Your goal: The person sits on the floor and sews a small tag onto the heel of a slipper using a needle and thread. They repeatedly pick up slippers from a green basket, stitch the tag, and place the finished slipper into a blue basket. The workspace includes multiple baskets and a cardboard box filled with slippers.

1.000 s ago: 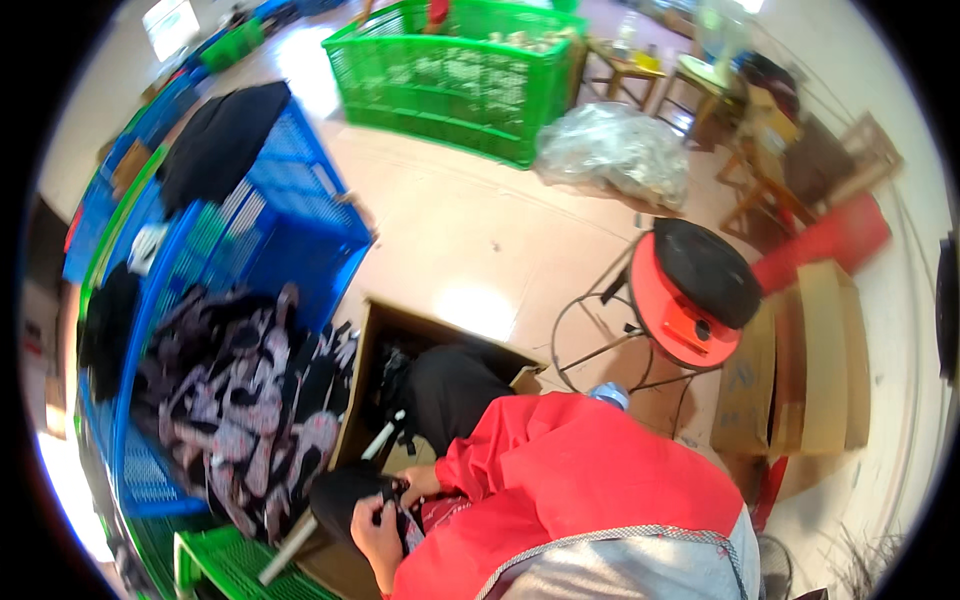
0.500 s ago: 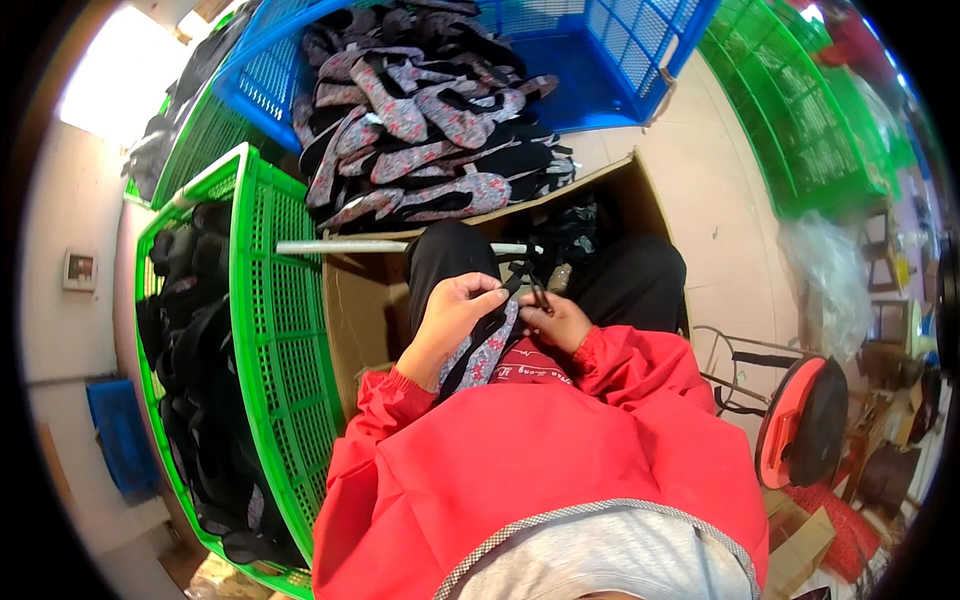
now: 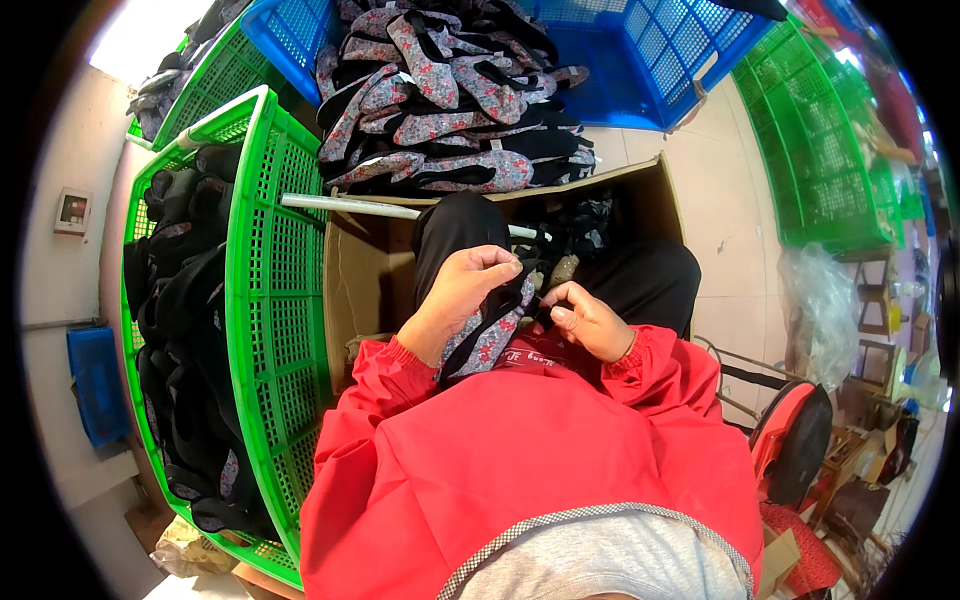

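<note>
My left hand is closed, thumb against fingers, on the upper end of a floral cloth slipper. The slipper is grey with red flowers and dark lining, and hangs over my lap between my knees. My right hand is just right of it, fingers pinched together close to the slipper's edge. A thin dark thing shows at those fingertips, too small to make out. Beyond my hands, an open cardboard box holds dark scraps. A white bar lies across the box, passing my left knee.
A blue crate stands ahead, beside a heap of floral slippers. On my left, a green crate holds dark slippers. Another green crate is at far right, near clear plastic and a red-and-black round seat.
My right hand has moved slightly right, away from the slipper. Dark cord-like loops between the hands no longer show. My left hand keeps its hold. The view has shifted a little.
</note>
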A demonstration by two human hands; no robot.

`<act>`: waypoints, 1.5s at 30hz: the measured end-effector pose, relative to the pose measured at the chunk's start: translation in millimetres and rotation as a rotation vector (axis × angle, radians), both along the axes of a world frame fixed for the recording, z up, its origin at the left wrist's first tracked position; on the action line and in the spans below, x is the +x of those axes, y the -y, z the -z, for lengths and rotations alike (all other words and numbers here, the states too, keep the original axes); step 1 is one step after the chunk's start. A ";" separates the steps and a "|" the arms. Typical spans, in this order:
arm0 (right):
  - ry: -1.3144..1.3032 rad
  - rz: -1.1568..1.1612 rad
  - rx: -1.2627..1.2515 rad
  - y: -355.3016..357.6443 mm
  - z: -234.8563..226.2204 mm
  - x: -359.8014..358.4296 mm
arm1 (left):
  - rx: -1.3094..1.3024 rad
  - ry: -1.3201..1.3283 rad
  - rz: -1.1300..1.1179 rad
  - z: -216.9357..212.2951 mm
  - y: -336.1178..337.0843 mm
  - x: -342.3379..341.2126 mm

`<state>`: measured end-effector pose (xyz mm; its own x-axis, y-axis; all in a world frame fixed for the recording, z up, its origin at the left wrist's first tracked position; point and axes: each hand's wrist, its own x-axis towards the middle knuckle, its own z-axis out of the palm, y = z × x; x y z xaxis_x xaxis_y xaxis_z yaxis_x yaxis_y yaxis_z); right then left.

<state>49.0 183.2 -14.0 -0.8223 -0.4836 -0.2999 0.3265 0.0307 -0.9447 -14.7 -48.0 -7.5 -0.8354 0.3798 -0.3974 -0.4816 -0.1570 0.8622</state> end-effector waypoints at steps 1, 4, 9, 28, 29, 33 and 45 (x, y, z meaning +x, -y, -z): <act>-0.025 0.017 -0.044 3.4 3.6 0.3 | 0.007 0.001 0.005 -0.7 -0.7 0.2; 0.036 0.055 -0.090 9.2 -3.5 -2.2 | 0.012 0.004 0.018 0.4 -0.6 0.8; 0.159 0.052 -0.077 11.4 -12.4 -8.4 | -0.021 -0.007 0.024 -0.5 -0.1 0.4; 0.028 0.008 0.101 11.1 -14.0 -21.8 | -0.018 0.009 0.078 -2.0 -1.8 -2.9; 0.002 0.004 0.134 12.2 -14.2 -23.4 | -0.022 0.003 0.076 -2.3 -2.6 -2.9; -0.027 -0.022 0.206 14.3 -19.4 -29.8 | -0.020 0.017 0.057 -5.0 -4.4 -2.3; 0.085 -0.011 0.139 17.1 -10.4 -34.2 | -0.121 -0.056 0.087 0.7 -7.2 -3.9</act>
<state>14.8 166.1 -3.6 -0.7856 -0.4416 -0.4333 0.4043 0.1638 -0.8998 -18.6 -40.9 -8.2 -0.8238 0.4036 -0.3981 -0.4393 -0.0106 0.8983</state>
